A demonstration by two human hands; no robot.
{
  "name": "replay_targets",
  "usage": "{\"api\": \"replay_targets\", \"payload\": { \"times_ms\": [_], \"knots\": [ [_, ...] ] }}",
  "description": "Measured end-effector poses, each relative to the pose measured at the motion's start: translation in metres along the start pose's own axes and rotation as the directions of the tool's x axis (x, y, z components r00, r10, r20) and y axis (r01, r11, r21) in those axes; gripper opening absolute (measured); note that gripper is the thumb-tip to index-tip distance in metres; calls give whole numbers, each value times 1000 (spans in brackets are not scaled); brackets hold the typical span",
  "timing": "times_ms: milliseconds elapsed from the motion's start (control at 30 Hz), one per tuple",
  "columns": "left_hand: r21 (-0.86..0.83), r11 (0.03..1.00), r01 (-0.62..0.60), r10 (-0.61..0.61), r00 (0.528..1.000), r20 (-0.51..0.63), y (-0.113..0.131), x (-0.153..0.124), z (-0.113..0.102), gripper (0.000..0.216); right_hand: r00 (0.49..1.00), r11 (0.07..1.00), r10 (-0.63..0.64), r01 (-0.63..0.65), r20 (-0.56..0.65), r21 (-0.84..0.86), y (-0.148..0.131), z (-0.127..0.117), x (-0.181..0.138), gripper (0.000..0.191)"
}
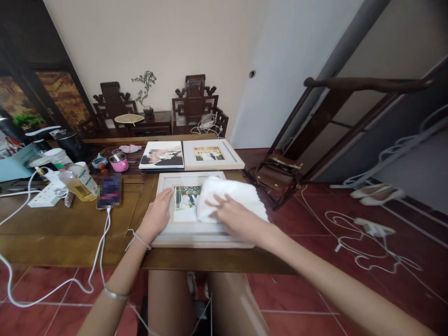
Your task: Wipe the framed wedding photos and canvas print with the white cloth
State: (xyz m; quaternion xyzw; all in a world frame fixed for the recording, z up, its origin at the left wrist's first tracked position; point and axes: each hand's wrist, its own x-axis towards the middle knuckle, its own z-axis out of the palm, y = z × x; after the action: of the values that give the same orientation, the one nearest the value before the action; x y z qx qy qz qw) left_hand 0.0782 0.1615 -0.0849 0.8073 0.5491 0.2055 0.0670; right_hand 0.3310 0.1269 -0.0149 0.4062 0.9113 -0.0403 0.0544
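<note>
A white folded cloth (pixel 241 190) lies across the right half of the pale wooden picture frame (pixel 196 240), pressed under the flat, spread right hand (pixel 234 215). The left hand (pixel 158 215) rests flat on the frame's left border.

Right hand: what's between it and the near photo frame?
A folded white cloth lies between the right hand and the near photo frame, on its right half. The head view shows it.
</note>
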Motion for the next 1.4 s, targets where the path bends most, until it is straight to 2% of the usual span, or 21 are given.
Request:
{"api": "replay_targets", "payload": {
  "times_ms": [133, 200, 267, 367, 467, 600, 700, 767, 833, 1000, 1100, 1167, 1233, 1300, 1400],
  "knots": [
    [10, 1000, 2, -2, 1000, 3, 1, 0, 0, 60, 988, 970, -153, 146, 18, 194, -35, -17, -49, 63],
    [18, 1000, -2, 1, 1000, 9, 1, 0, 0, 61, 981, 952, -193, 191, -17, 240, -45, -17, -57, 65],
    [22, 1000, -9, 9, 1000, 16, 0, 0, 1, 61, 979, 945, -191, 202, -68, 256, -47, -9, -52, 69],
    [22, 1000, -18, 17, 1000, 24, -2, 0, 1, 61, 982, 963, -130, 159, -140, 217, -31, 9, -24, 69],
    [19, 1000, -22, 21, 999, 29, -2, 0, 0, 62, 980, 996, -30, 46, -195, 79, 1, 21, 18, 64],
    [6, 1000, -21, 21, 1000, 23, -2, -1, -2, 62, 954, 987, 102, -132, -283, -89, 37, 18, 71, 63],
    [-4, 1000, -7, 7, 1000, 26, -1, -2, -3, 62, 960, 978, 111, -152, -256, -144, 38, 16, 84, 58],
    [-9, 1000, 3, -2, 1000, 29, 1, -2, -3, 61, 977, 986, 58, -88, -205, -139, 25, 17, 75, 56],
    [-10, 1000, 2, -1, 1000, 27, 2, -2, -3, 57, 989, 996, -1, -13, -149, -92, 4, 16, 50, 57],
    [-10, 1000, -8, 8, 1000, 23, 4, -1, -2, 45, 994, 982, -105, 107, -20, 154, -50, 0, -31, 63],
    [2, 1000, -14, 14, 1000, 22, 3, -1, -1, 46, 985, 951, -172, 168, -10, 259, -67, -4, -52, 65],
    [11, 999, -32, 31, 999, 22, 2, -1, -1, 46, 983, 944, -178, 184, -48, 274, -66, 2, -45, 67],
    [20, 999, -46, 46, 999, 27, 2, 0, -1, 47, 986, 960, -137, 156, -94, 232, -55, 12, -24, 69],
    [30, 998, -50, 49, 998, 37, 2, 0, -1, 49, 987, 987, -82, 100, -138, 128, -35, 20, 5, 67],
    [41, 998, -44, 42, 998, 49, 3, -1, -3, 51, 980, 998, -64, 58, -187, -38, 0, 23, 50, 60]
  ]
}}
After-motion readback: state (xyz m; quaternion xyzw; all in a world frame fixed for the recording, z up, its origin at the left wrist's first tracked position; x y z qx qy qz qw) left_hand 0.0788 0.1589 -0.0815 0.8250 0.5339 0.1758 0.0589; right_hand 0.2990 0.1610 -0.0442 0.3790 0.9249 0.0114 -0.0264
